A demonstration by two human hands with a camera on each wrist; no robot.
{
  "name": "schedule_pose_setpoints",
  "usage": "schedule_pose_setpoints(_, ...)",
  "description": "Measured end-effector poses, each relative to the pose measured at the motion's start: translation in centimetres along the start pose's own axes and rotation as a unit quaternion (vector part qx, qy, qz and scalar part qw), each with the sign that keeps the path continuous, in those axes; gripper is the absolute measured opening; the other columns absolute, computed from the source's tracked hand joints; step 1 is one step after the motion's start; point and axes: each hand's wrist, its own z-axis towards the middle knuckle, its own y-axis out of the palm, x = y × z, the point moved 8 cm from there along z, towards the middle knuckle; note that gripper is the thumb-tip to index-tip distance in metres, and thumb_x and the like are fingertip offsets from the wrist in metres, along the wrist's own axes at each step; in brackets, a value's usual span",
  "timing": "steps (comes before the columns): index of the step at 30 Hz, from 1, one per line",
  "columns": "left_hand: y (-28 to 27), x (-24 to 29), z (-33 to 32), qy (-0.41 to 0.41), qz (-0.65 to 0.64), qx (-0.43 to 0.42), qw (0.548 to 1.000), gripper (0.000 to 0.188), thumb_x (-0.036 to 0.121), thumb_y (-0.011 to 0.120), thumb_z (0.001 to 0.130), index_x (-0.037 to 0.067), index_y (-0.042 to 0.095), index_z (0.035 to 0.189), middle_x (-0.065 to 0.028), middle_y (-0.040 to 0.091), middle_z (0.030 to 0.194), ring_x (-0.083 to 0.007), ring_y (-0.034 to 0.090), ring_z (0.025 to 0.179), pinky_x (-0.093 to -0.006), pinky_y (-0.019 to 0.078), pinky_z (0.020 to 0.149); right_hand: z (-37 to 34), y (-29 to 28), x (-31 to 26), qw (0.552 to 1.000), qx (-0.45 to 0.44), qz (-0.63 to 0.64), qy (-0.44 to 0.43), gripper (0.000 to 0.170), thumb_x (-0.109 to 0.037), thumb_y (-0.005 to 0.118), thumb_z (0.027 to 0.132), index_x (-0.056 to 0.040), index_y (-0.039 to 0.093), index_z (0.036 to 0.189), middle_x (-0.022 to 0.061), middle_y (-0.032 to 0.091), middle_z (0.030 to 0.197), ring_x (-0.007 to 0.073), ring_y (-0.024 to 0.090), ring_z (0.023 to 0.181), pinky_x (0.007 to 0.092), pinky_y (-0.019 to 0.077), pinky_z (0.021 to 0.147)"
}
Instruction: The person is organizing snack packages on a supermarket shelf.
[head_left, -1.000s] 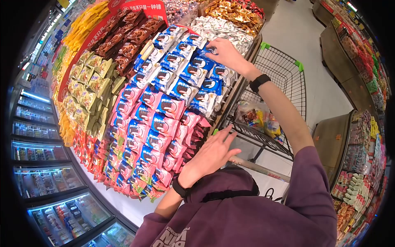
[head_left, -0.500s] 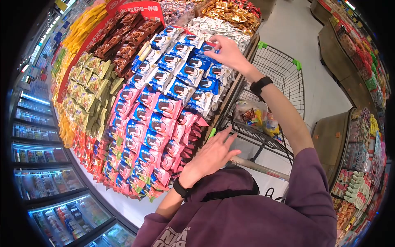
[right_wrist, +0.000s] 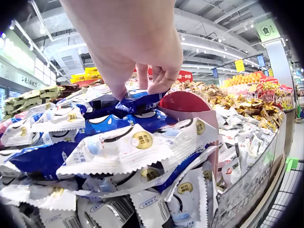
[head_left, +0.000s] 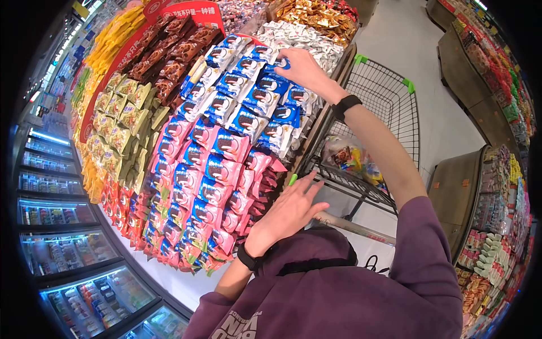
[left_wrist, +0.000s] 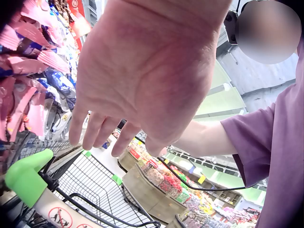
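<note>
Blue-and-white packets with dark cookie pictures lie in overlapping rows above pink-and-blue ones. At the upper right of these rows, my right hand reaches down. Its thumb and fingers pinch a dark blue packet lying on the pile, seen in the right wrist view. My left hand is held with fingers extended and spread between the pink packets and the cart handle; the left wrist view shows its palm holding nothing.
A wire cart with green corners stands right of the display, a filled clear bag inside. Brown and green snack packs lie left, white ones beyond. Freezers line the left, shelves the right.
My right hand has shifted slightly left and toward the back of the blue packets, and its fingers look more closed around a packet. My left hand has barely moved.
</note>
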Motion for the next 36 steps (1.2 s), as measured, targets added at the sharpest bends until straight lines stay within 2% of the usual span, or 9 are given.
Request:
schedule_pose_setpoints(7, 0.1, -0.5, -0.1, -0.011, -0.003, -0.002, 1.0, 0.051, 0.035, 0.053, 0.099, -0.002, 0.048, 0.135, -0.0299, 0.04, 0.144, -0.0426, 0.044, 0.13, -0.0479, 0.0393, 0.105, -0.1, 0.0, 0.6, 0.988, -0.066, 0.103, 0.093, 0.045, -0.036, 0.078, 0.079, -0.0019, 0.069, 0.106, 0.0134, 0.067, 0.08, 0.0203, 0.066, 0.074, 0.0333, 0.0536, 0.069)
schedule_pose_setpoints(10, 0.1, -0.6, -0.1, -0.012, -0.001, -0.004, 1.0, 0.051, 0.035, 0.053, 0.099, -0.002, 0.048, 0.134, -0.03, 0.04, 0.144, -0.0427, 0.044, 0.13, -0.0478, 0.0393, 0.105, -0.9, -1.3, -0.1, 0.989, -0.05, 0.129, 0.058, 0.039, -0.031, 0.074, 0.085, -0.0033, 0.068, 0.111, 0.0131, 0.069, 0.087, 0.0183, 0.067, 0.076, 0.0312, 0.054, 0.071)
schedule_pose_setpoints(14, 0.2, -0.7, 0.1, -0.007, -0.002, -0.007, 1.0, 0.051, 0.035, 0.053, 0.099, -0.002, 0.048, 0.134, -0.0301, 0.04, 0.144, -0.043, 0.044, 0.13, -0.0479, 0.0393, 0.105, -1.6, -2.0, 1.1, 0.985, -0.019, 0.158, 0.059, 0.023, -0.012, 0.061, 0.093, -0.002, 0.066, 0.113, 0.0134, 0.069, 0.101, 0.0192, 0.068, 0.082, 0.0313, 0.0549, 0.076)
schedule_pose_setpoints(17, 0.2, -0.8, 0.1, -0.008, -0.006, -0.009, 1.0, 0.051, 0.034, 0.053, 0.099, -0.002, 0.048, 0.134, -0.0302, 0.04, 0.144, -0.0432, 0.045, 0.129, -0.0481, 0.0394, 0.105, -2.3, -3.2, 2.3, 0.975, 0.04, 0.202, 0.086, 0.022, -0.007, 0.058, 0.089, -0.0039, 0.068, 0.108, 0.0159, 0.069, 0.094, 0.0264, 0.067, 0.083, 0.0359, 0.0531, 0.078)
schedule_pose_setpoints(20, 0.2, -1.0, 0.2, -0.005, -0.003, -0.004, 1.0, 0.05, 0.034, 0.054, 0.099, -0.002, 0.049, 0.133, -0.0302, 0.04, 0.144, -0.0435, 0.045, 0.129, -0.0483, 0.0398, 0.105, -3.3, -3.6, 3.4, 0.973, 0.031, 0.191, 0.128, 0.023, -0.013, 0.059, 0.088, -0.0034, 0.068, 0.107, 0.0158, 0.069, 0.095, 0.0275, 0.067, 0.084, 0.0357, 0.0529, 0.078)
schedule_pose_setpoints(23, 0.2, -0.9, 0.3, -0.004, -0.002, -0.005, 1.0, 0.05, 0.033, 0.054, 0.098, -0.003, 0.049, 0.133, -0.0302, 0.041, 0.144, -0.0439, 0.046, 0.128, -0.0484, 0.0401, 0.104, -3.8, -3.5, 1.4, 0.987, -0.096, 0.09, 0.095, 0.034, -0.025, 0.067, 0.087, -0.0042, 0.065, 0.114, 0.0136, 0.068, 0.098, 0.0229, 0.065, 0.09, 0.0365, 0.0521, 0.084)
schedule_pose_setpoints(26, 0.1, -0.7, 0.4, 0.0, -0.005, -0.004, 1.0, 0.05, 0.033, 0.055, 0.098, -0.003, 0.05, 0.132, -0.0303, 0.041, 0.144, -0.0441, 0.046, 0.128, -0.0484, 0.0402, 0.104, -4.5, -2.0, 1.5, 0.996, -0.086, -0.01, 0.026, 0.044, -0.033, 0.071, 0.083, -0.0066, 0.063, 0.117, 0.0135, 0.067, 0.105, 0.0275, 0.062, 0.098, 0.0398, 0.0485, 0.091)
schedule_pose_setpoints(29, 0.1, -0.6, 0.5, -0.002, -0.009, -0.005, 1.0, 0.05, 0.033, 0.055, 0.098, -0.003, 0.05, 0.132, -0.0304, 0.041, 0.144, -0.0441, 0.046, 0.128, -0.0483, 0.0402, 0.104, -4.0, -1.6, 1.5, 0.993, -0.097, -0.009, 0.064, 0.046, -0.036, 0.073, 0.079, -0.0107, 0.064, 0.116, 0.015, 0.065, 0.108, 0.0312, 0.057, 0.113, 0.0418, 0.0468, 0.097)
schedule_pose_setpoints(36, -0.1, -0.9, 0.1, -0.014, -0.009, -0.006, 1.0, 0.051, 0.034, 0.055, 0.098, -0.004, 0.05, 0.132, -0.031, 0.04, 0.144, -0.0442, 0.045, 0.129, -0.0478, 0.0393, 0.105, -1.4, -1.5, -0.7, 0.993, -0.083, -0.082, 0.033, 0.042, -0.039, 0.068, 0.079, -0.007, 0.07, 0.105, 0.015, 0.067, 0.102, 0.033, 0.059, 0.1, 0.043, 0.0486, 0.092)
